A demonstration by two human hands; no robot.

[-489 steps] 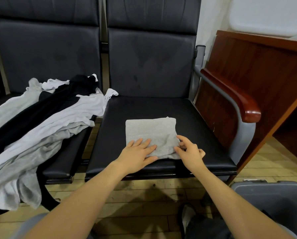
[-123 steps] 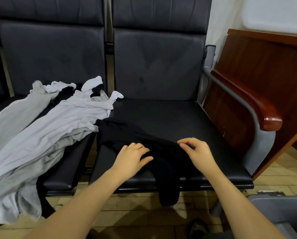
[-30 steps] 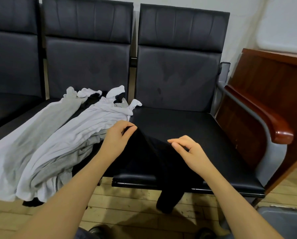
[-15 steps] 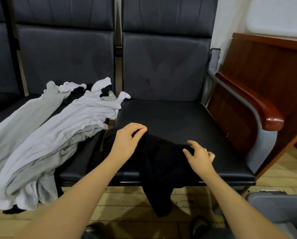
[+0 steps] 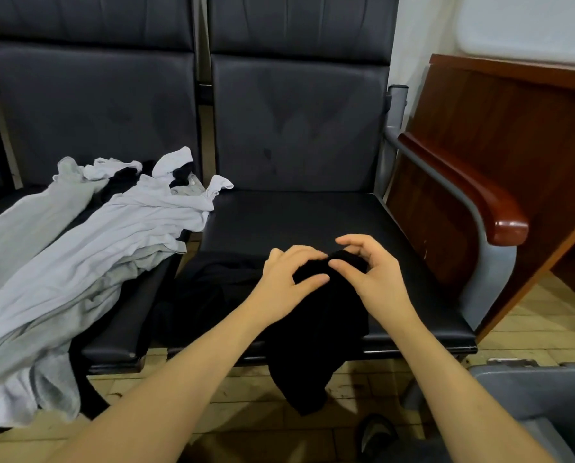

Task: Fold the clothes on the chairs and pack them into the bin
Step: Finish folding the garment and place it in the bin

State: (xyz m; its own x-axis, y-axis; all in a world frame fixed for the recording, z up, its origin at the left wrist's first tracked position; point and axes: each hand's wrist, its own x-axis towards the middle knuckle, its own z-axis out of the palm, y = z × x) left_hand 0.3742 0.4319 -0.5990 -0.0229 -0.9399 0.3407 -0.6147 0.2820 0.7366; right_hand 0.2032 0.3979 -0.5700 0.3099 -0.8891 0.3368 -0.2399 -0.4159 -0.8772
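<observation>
Left hand first: its fingers are curled over a bunched ridge of the black garment, thumb stretched underneath, so it looks to be pinching the cloth. Just beside it the right hand bends its fingertips into the same ridge from the other side, thumb and forefinger nipping the fabric. Both meet over the front half of the right-hand chair seat.

Starting at the far left, a heap of pale grey clothes sprawls over the neighbouring chair and spills off its front edge toward the floor; some dark cloth peeks out near the top. The black garment lies crumpled on the right seat, one end hanging over the front lip. The grey bin sits low at the right, beside the chair's wooden armrest.

To my eye the folding of this black piece has barely begun; the hands seem to be hunting for an edge or seam. Next it wants lifting, spreading flat on the seat, then folding.

Black on black hides the garment's outline and what kind it is. The bin is cut off by the frame, so its contents can't be judged.
</observation>
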